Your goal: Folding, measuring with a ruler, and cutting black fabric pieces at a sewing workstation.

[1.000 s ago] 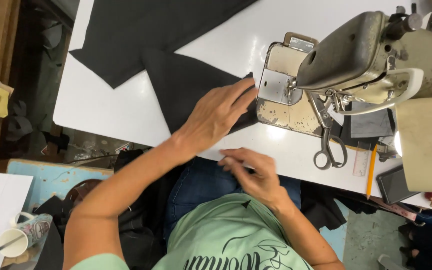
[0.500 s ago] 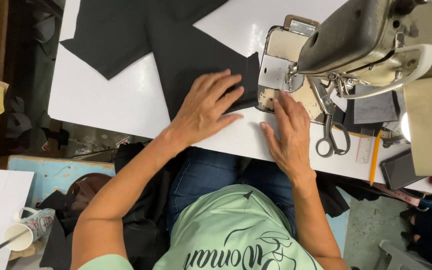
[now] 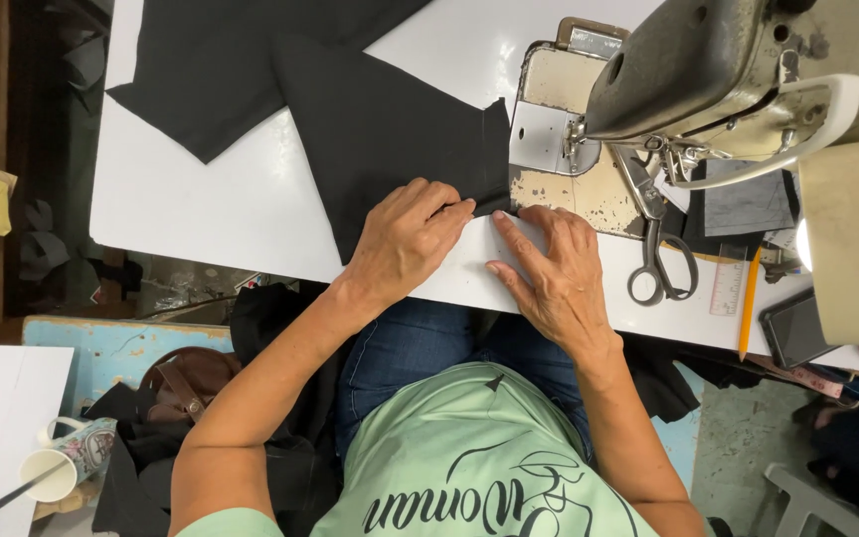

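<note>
Left hand (image 3: 405,244) and right hand (image 3: 554,273) flatten black fabric (image 3: 390,129) (mug (image 3: 67,457) holds stick).

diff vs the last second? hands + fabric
The right hand left the table's near edge and moved up to press flat beside the left hand at the black fabric edge. The left hand stayed on the fabric; the scissors and sewing machine are unmoved.

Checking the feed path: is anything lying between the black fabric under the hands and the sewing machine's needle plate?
Nothing visible does. The black fabric already reaches the needle plate at its right edge. Both the left hand and right hand press its near edge. The scissors lie off to the right, clear of that path.
</note>
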